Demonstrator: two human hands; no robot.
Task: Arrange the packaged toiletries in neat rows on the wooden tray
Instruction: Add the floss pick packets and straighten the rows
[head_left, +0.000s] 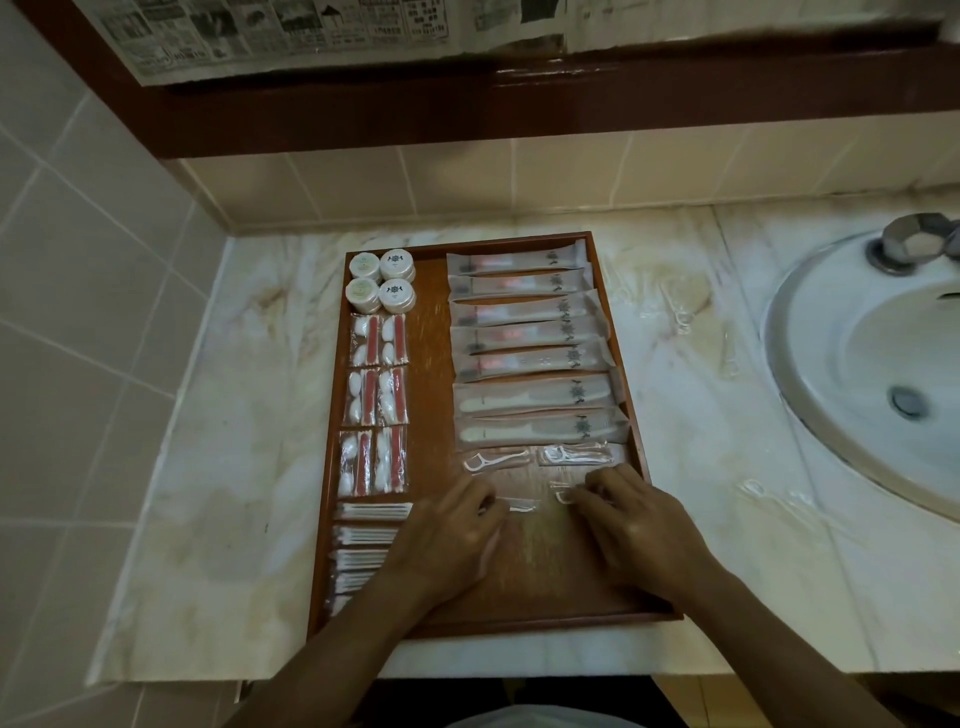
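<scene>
Looking down at the wooden tray (431, 415) on the marble counter (218, 467), I am seeing both hands working at its 6 o'clock end. My left hand (447, 540) is pinching a floss pick packet (517, 505) with curled fingers, and my right hand (634, 525) is pinching another floss pick packet (563, 493) just beside it, so each grip is clamped on a packet. Two more floss packets (535, 458) are lying in a row toward 12 o'clock of the hands. Toothbrush packets (524, 343) are filling the 3 o'clock side in stacked rows. Round jars (382, 280) are sitting at 11 o'clock, cotton packs (375, 400) at 9 o'clock, cotton swab packets (366, 540) at 7 o'clock. A sink (872, 374) is sitting at 3 o'clock of the tray.
</scene>
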